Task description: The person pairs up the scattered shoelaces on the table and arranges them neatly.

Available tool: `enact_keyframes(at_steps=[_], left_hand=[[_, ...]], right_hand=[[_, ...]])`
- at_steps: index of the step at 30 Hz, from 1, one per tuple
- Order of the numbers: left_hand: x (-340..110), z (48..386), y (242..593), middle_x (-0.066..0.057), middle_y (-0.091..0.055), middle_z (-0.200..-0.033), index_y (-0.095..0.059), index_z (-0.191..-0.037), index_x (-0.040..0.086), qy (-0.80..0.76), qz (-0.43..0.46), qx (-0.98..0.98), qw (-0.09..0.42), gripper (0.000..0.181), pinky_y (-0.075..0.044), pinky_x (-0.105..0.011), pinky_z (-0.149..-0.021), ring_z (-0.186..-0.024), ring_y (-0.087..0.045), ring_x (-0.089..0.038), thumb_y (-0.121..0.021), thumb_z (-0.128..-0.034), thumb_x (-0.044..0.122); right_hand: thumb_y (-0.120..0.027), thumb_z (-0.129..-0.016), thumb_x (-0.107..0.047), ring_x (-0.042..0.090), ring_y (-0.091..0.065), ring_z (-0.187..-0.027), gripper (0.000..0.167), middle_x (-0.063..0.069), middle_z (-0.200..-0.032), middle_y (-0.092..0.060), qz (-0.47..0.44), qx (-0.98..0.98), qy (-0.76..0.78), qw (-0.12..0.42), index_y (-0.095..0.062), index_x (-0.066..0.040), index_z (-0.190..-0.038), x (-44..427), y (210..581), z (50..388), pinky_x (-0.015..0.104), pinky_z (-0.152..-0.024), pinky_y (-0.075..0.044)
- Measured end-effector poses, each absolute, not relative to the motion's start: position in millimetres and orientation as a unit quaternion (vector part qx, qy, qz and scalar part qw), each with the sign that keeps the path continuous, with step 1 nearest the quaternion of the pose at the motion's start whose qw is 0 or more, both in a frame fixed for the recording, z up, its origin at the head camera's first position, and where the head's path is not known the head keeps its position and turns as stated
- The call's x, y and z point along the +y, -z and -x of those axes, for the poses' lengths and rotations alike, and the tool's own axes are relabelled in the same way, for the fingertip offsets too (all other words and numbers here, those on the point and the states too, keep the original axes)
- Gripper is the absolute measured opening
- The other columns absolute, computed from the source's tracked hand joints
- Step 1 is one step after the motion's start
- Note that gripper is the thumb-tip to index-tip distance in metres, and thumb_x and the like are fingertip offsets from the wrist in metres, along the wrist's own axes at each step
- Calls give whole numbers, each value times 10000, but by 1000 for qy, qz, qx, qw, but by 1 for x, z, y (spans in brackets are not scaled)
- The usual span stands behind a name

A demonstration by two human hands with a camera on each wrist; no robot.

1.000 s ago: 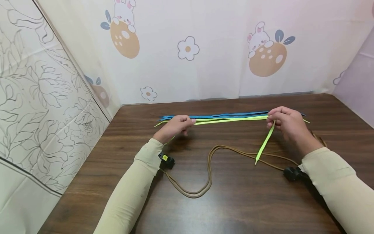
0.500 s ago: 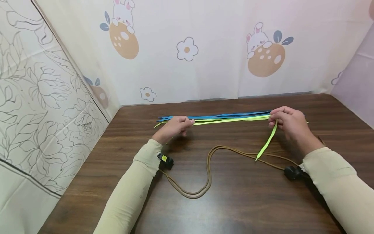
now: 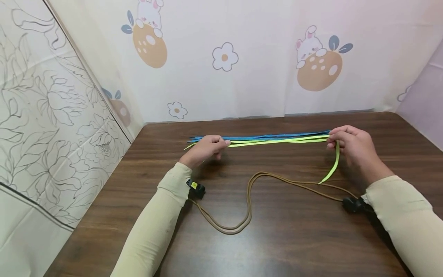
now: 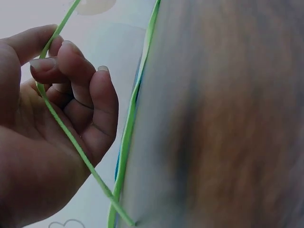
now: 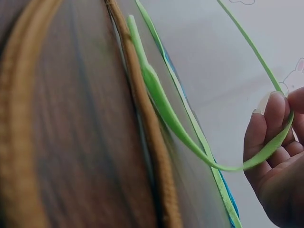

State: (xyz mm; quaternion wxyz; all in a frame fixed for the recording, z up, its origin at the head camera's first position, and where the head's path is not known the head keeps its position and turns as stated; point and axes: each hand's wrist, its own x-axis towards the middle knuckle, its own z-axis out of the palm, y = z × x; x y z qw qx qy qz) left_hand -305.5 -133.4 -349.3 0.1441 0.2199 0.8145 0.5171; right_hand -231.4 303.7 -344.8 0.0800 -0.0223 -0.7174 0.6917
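A bright yellow-green flat shoelace is stretched between the two hands. My left hand pinches it between thumb and fingers; in the left wrist view its short tipped end hangs down past the palm. At the right, my right hand pinches the same lace, and a longer free end curves down from the fingers. Just behind, blue shoelaces lie along the table with another yellow-green shoelace beside them. The hands hide parts of these lying laces.
Brown round laces wind across the middle of the dark wooden table, closer to the person. Black wrist cameras sit under both sleeves. A patterned cloth hangs behind the table's far edge.
My right hand has moved to the right, with the lace's free end swinging right and rising beneath it. The left hand stays almost in place, still pinching the lace.
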Motion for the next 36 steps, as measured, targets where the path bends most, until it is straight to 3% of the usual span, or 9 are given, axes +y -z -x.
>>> enact_keyframes(at_steps=[8, 17, 25, 32, 36], left_hand=[[-144, 310, 346, -69, -508, -805, -510, -744, 77, -535, -196, 809, 145, 437, -453, -417, -773, -760, -580, -375, -633, -988, 419], [-148, 314, 346, -65, -519, -682, -536, -767, 65, -573, -144, 792, 155, 421, -459, -401, -751, -696, -554, -247, -677, -962, 410], [-150, 317, 350, -56, -538, -740, -531, -1041, -147, -596, -118, 781, 144, 535, -463, -399, -758, -699, -564, -200, -691, -963, 357], [-154, 320, 350, -44, -517, -758, -582, -979, -70, -625, -77, 770, 103, 400, -536, -394, -825, -727, -617, -176, -702, -960, 310], [-156, 323, 353, -44, -544, -788, -608, -1027, -46, -650, -48, 754, 87, 314, -555, -340, -791, -733, -635, -163, -702, -963, 247]], right_hand=[[-649, -971, -66, 125, -676, -633, 125, 33, -758, -688, 19, -652, -753, 87, -708, -45, -863, 306, 348, 235, 259, -603, -577], [-655, -956, -28, 145, -670, -613, 66, 59, -760, -684, 17, -613, -782, 116, -697, -8, -909, 319, 344, 235, 261, -588, -577], [-655, -964, -43, 143, -669, -631, 51, 57, -779, -692, 31, -609, -785, 108, -694, -31, -934, 328, 346, 233, 253, -602, -578], [-592, -1000, -52, 128, -668, -655, 71, 36, -796, -690, 60, -615, -780, 104, -655, -79, -1019, 335, 349, 232, 251, -613, -578], [-593, -1000, -59, 124, -666, -672, 68, 34, -806, -689, 66, -611, -782, 106, -652, -80, -1027, 336, 352, 233, 254, -626, -580]])
